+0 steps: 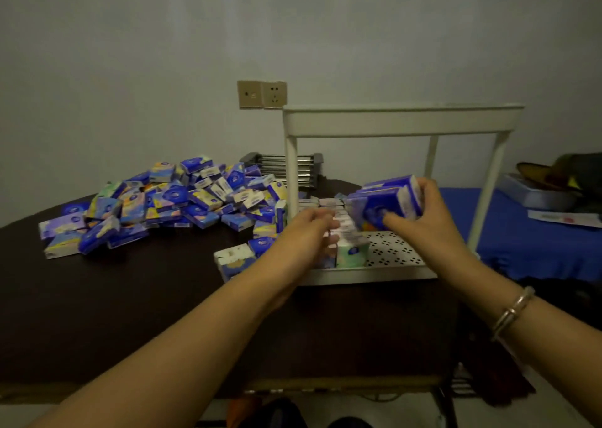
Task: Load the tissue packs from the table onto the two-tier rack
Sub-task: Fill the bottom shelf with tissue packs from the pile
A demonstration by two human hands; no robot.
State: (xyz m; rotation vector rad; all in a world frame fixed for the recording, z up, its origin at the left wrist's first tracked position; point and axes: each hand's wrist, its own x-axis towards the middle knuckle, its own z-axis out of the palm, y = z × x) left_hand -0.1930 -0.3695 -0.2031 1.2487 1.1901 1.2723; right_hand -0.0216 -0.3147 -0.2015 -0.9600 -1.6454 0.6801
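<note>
The right hand [430, 212] grips a small bundle of blue tissue packs [386, 204], with the thumb on the front face and the other fingers curled over the far end; the bundle is held tilted, inside the rack and above its lower shelf [395, 252]. The left hand [309, 229] reaches into the same lower tier from the left side, and its fingers are stretched forward and touch the row of packs [335, 222] that already stands on the shelf; the fingertips are blurred, so I cannot tell if they pinch anything. The right part of the perforated lower shelf is still bare. The white two-tier rack [400, 123] stands on the dark table [130, 297], and its upper tier is seen only from the edge. On the table just left of the rack lies one light pack [233, 260], and farther left there is a big loose pile of packs [169, 199], mostly blue. A metal bracelet [513, 310] sits on the right wrist. Behind the rack is a grey wall with two sockets [262, 94], and to the right a blue cloth [537, 232].
</note>
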